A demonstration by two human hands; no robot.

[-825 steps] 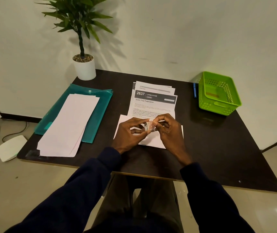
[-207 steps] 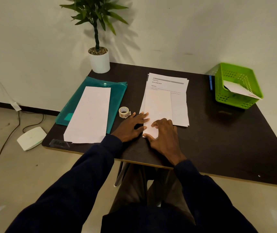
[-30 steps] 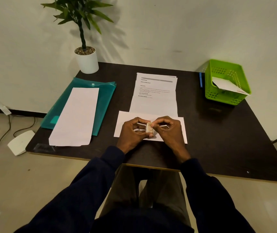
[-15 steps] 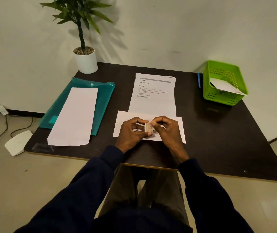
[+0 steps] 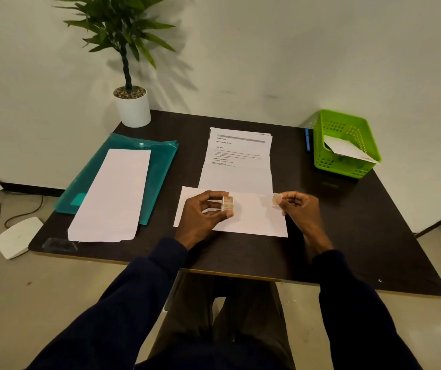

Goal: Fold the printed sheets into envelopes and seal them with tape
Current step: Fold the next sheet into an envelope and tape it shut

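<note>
A white envelope (image 5: 251, 220) lies crosswise on the dark table near its front edge. Above it, my left hand (image 5: 203, 214) grips a small roll of clear tape (image 5: 227, 203). My right hand (image 5: 298, 208) is off to the right, pinching the free end of the tape (image 5: 276, 199) between thumb and fingers. The strip between roll and hand is too clear to make out. Behind the envelope lies a stack of printed sheets (image 5: 238, 161).
A pile of blank envelopes (image 5: 115, 196) rests on a teal plastic folder (image 5: 160, 166) at the left. A green basket (image 5: 346, 145) at the back right holds a finished envelope, with a blue pen (image 5: 307, 140) beside it. A potted plant (image 5: 131, 102) stands at the back left.
My hands were together on the tape roll. My right hand has since pulled away to the right with the tape end, while the left keeps the roll in place.
</note>
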